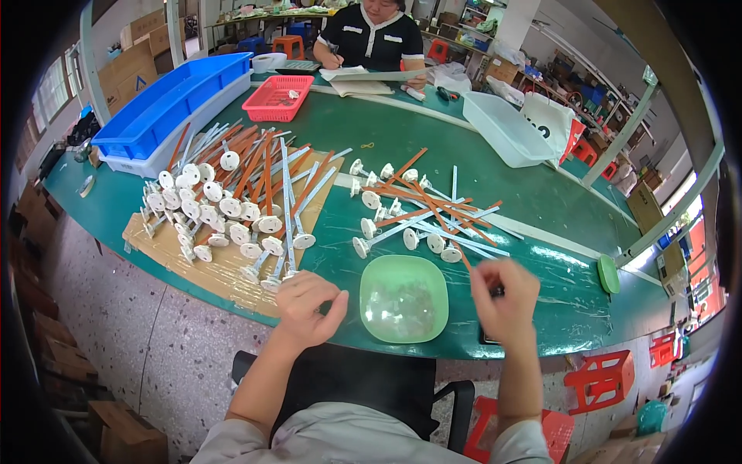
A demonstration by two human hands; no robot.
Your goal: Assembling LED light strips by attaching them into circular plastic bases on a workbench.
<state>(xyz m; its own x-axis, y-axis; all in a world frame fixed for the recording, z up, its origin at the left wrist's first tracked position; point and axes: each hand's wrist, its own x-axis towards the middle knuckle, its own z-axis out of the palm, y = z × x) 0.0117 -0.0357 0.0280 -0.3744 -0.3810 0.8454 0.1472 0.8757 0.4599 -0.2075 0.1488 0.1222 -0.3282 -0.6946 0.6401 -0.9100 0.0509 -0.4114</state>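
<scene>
Green tabletop (433, 135), blue tray (185, 107), red basket (277, 112), bowl (404, 271) between hands (308, 309) (508, 301)

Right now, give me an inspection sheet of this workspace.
Surface: green table, cardboard at left.
Work pieces: white-disc strips in a left pile and a smaller right pile; green bowl near the table edge, contents unclear.
Clutter: blue tray, red basket, clear bin farther back.
Hands: left hand beside the left pile, grip unclear; right hand at a brown strip, hold unclear.
Cables: nothing seen on the table.
Surroundings: person across the table; red stool at right.
</scene>
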